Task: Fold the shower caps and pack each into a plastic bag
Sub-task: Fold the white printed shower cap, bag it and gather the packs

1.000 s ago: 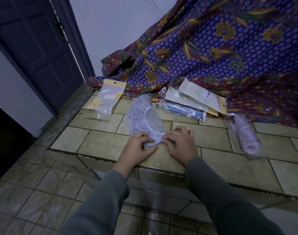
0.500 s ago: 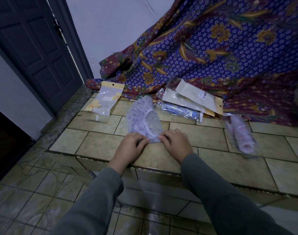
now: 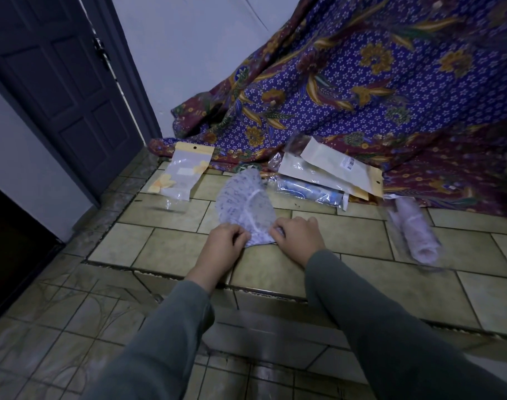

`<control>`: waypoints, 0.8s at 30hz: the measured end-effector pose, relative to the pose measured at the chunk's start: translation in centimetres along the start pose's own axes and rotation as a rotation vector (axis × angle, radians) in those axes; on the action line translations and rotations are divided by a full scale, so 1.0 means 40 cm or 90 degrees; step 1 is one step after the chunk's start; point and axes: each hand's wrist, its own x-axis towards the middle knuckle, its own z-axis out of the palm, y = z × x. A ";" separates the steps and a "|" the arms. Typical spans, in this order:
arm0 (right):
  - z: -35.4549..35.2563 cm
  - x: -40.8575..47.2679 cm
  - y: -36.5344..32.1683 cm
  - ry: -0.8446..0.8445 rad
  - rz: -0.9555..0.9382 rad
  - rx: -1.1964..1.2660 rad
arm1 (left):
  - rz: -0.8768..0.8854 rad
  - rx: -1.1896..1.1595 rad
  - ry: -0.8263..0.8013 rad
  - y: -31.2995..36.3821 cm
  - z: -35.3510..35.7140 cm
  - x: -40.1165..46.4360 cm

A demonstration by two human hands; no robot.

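A pale, purple-speckled shower cap (image 3: 245,207) lies folded in a half-moon on the raised tiled step (image 3: 165,249). My left hand (image 3: 222,246) pinches its near left corner with curled fingers. My right hand (image 3: 300,236) grips the near right corner the same way. A rolled lilac shower cap inside a clear plastic bag (image 3: 414,230) lies to the right. A plastic bag with a yellow header (image 3: 183,176) lies at the back left.
A stack of flat packets and bags (image 3: 330,176) rests against a purple floral cloth (image 3: 376,90) draped at the back. A dark door (image 3: 59,82) stands to the left. The step's edge (image 3: 246,288) drops to a lower tiled floor near me.
Both hands have stayed on the cap's near end, fingers shifting slightly. The view has tilted a little.
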 end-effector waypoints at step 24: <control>-0.015 -0.051 0.035 0.067 -0.138 -0.015 | 0.099 -0.006 -0.033 -0.032 -0.015 -0.031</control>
